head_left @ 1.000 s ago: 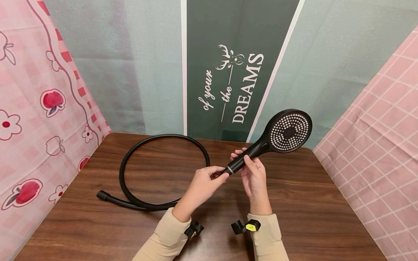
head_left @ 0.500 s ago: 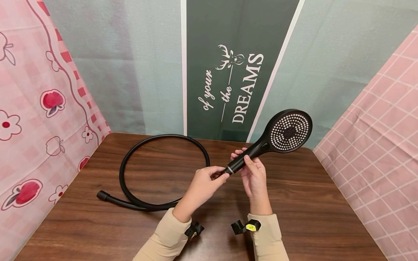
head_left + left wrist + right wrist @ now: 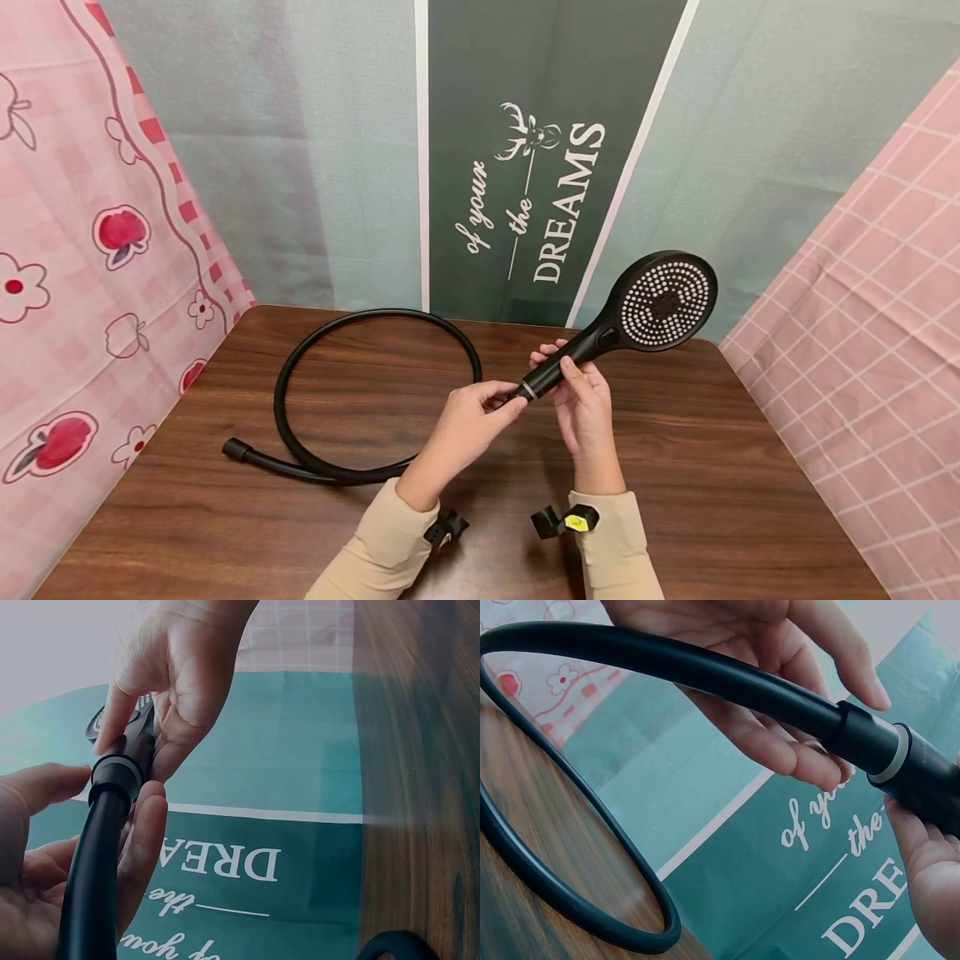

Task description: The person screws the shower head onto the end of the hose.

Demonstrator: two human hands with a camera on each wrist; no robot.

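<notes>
A black handheld shower head (image 3: 663, 304) is tilted up to the right over the table, its pale-dotted spray face toward me. My right hand (image 3: 587, 412) grips its handle (image 3: 934, 776), thumb in front and fingers behind. At the handle's lower end, my left hand (image 3: 467, 423) has thumb and fingers around the collar (image 3: 866, 742) of a black shower hose (image 3: 91, 881). Collar and handle are in line, and a thin pale ring (image 3: 892, 757) shows between them. In the head view the left fingers hide most of the collar.
The hose loops over the left of the brown wooden table (image 3: 697, 467), its other end (image 3: 237, 450) lying toward the left edge. Behind stands a green curtain (image 3: 480, 75) with white lettering. Pink patterned sheets flank both sides. Each wrist wears a small black camera mount.
</notes>
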